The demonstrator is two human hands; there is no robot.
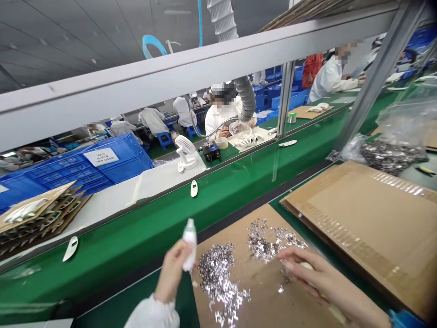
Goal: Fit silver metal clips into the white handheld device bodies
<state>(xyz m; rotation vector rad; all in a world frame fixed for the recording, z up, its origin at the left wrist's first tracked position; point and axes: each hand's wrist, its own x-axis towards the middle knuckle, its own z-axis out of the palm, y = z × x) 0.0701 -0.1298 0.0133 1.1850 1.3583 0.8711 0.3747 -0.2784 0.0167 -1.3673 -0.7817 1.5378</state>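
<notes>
My left hand (175, 264) is closed around a white thermometer-like device (190, 243) with a pale green tip, held upright at the left edge of a brown cardboard sheet (259, 300). Two piles of small shiny metal pieces lie on that sheet: one pile (218, 278) just right of my left hand, another pile (262, 241) farther back. Over the sheet's right part, my right hand (309, 273) reaches to the farther pile, its fingers bent around a slim pale-handled tool (307, 265). The tool's tip is too blurred to make out.
Beyond the sheet runs a green conveyor belt (164, 218) carrying several white shells. Stacked cardboard (368, 218) lies at right, near a bag of metal pieces (392, 155). A metal frame (136, 82) crosses above. People in white sit beyond.
</notes>
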